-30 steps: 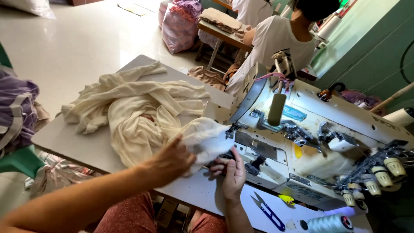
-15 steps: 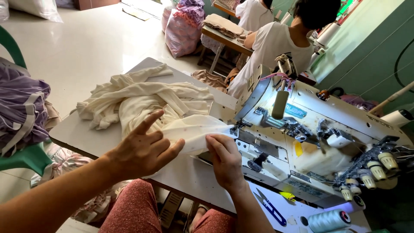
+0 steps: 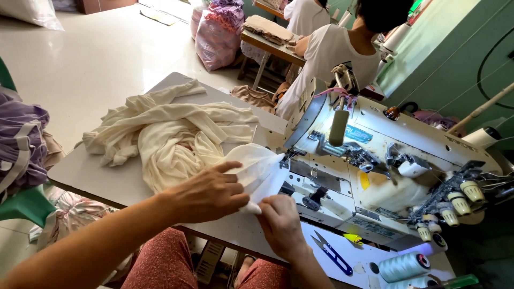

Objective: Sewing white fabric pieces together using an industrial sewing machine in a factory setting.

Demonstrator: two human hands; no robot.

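Note:
A cream fabric piece (image 3: 257, 168) lies on the sewing table (image 3: 96, 176), its tip under the presser foot (image 3: 288, 158) of a white industrial sewing machine (image 3: 407, 144). My left hand (image 3: 206, 192) rests on the piece's near left edge, fingers curled over it. My right hand (image 3: 281, 225) pinches the piece's lower edge just in front of the machine bed. A heap of cream garments (image 3: 171, 134) sits on the table to the left of the piece.
Blue thread snips (image 3: 332, 254) and thread cones (image 3: 404, 266) lie at the table's near right. A person in a white shirt (image 3: 337, 53) sits at another table behind the machine. Purple striped cloth (image 3: 19, 144) hangs at the left, and filled bags (image 3: 219, 32) stand on the floor.
My left hand has closed from spread fingers down onto the fabric. My right hand has slid lower along the piece's edge, and the piece now sits flatter toward the presser foot.

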